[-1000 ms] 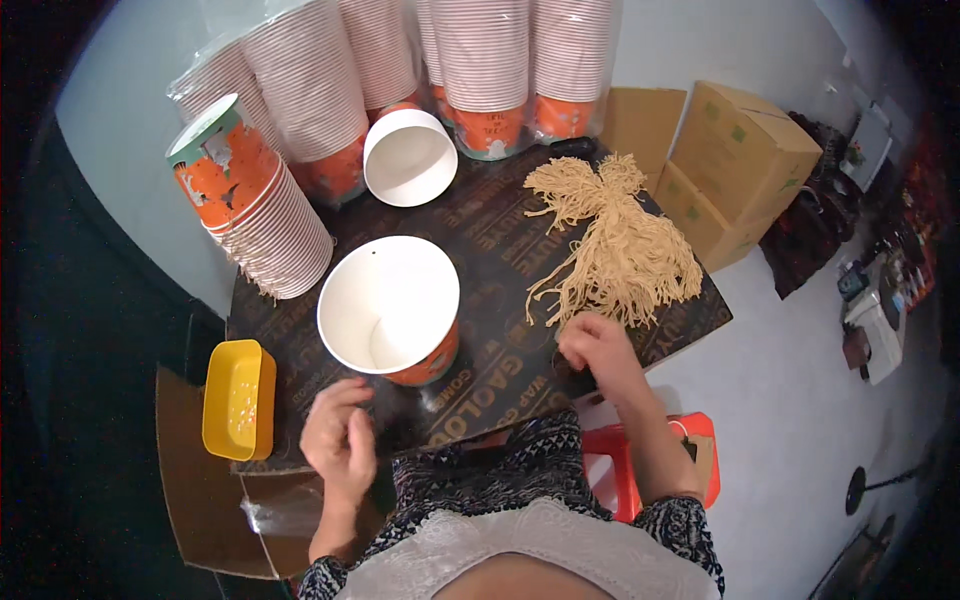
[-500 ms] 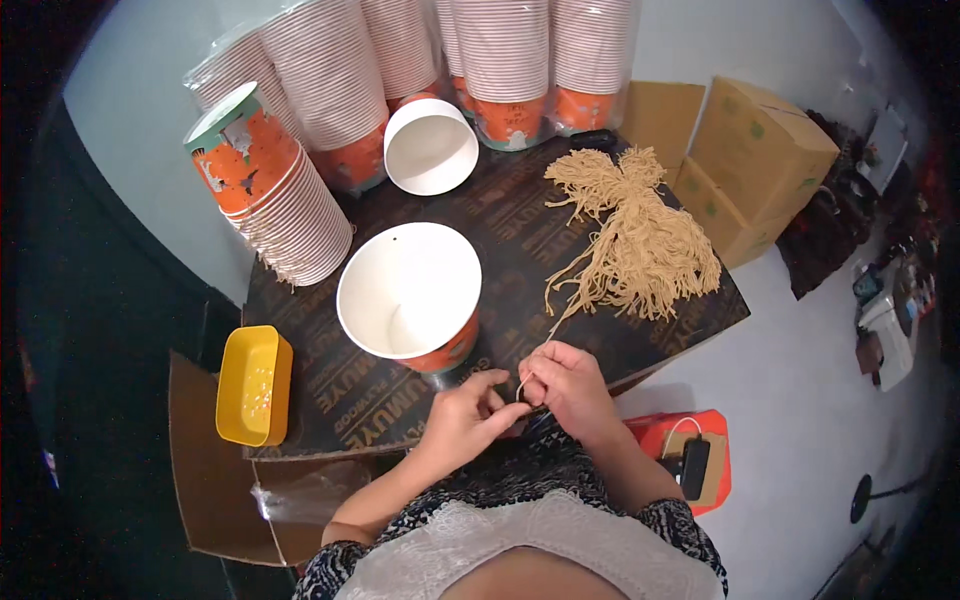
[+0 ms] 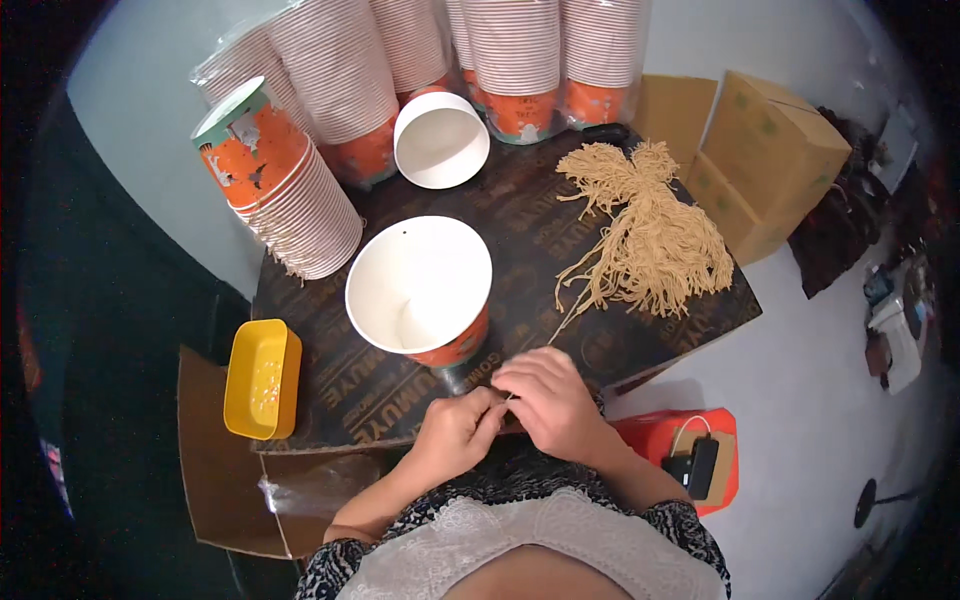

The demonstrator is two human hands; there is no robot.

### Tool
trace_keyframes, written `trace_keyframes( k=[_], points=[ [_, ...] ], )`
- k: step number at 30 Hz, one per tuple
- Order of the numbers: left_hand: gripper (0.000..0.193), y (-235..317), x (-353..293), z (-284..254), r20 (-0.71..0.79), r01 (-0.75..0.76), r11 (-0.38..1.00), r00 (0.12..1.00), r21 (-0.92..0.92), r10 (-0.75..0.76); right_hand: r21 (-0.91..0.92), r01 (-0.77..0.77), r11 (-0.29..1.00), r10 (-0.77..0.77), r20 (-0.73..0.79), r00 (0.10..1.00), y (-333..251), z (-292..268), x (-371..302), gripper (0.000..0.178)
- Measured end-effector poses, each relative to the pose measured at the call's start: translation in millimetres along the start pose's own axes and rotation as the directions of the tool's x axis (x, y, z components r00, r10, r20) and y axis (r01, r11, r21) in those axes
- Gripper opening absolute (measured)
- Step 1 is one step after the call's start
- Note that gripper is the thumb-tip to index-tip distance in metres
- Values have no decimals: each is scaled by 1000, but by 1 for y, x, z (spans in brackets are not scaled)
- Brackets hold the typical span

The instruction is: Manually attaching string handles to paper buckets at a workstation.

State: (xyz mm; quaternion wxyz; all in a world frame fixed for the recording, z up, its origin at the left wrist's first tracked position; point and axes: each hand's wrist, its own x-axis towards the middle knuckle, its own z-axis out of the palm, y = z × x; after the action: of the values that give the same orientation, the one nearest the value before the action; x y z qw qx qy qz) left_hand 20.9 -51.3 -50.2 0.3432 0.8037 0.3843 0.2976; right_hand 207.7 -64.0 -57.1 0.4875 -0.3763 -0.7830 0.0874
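Right, we've got both hands close together at the near edge of the dark plywood tabletop [image 3: 530, 290], fingertips almost meeting! On our left hand [image 3: 462, 430], thumb and forefinger press together, pinching a thin tan cord [image 3: 562, 329] near its end. Over on our right hand [image 3: 550, 395], the fingers bend side by side above that cord, but the thumb is mostly hidden, so we can't tell how firmly they grip. From between the fingertips, our cord passes beneath the right fingers and out beyond them, up toward the fringed cord bundle [image 3: 665, 250], well ahead and to their right. Just beyond the left fingers, apart from them, stands our open paper tub [image 3: 420, 285], white inside, orange outside. And well left of those fingers, there's our yellow plastic container [image 3: 245, 380]!
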Motion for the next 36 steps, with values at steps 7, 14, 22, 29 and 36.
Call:
trace_keyframes(
  k=[7, 14, 22, 29, 36],
  points=[
    [17, -3, -6, -4, -89, 162, 974, 980, -157, -177, 148, -116, 982, 112, 32, 993, 7, 13, -5, 11],
    [28, -10, -11, -2, -170, 168, 914, 955, -369, -244, 404, -340, 849, 354, 43, 934, -9, 36, -6, 5],
    [35, -15, -11, -47, -588, -130, 991, 798, 43, 130, 532, -351, 771, 454, -72, 888, -13, 40, 5, 9],
    [38, 9, 13, -93, -338, -79, 755, 861, 651, 381, 519, -317, 794, 429, -109, 896, -11, 36, 7, 10],
    [23, 12, 17, -80, -188, -189, 709, 890, 679, 416, 465, -288, 837, 416, -199, 887, -15, 35, 11, 16]
  ],
)
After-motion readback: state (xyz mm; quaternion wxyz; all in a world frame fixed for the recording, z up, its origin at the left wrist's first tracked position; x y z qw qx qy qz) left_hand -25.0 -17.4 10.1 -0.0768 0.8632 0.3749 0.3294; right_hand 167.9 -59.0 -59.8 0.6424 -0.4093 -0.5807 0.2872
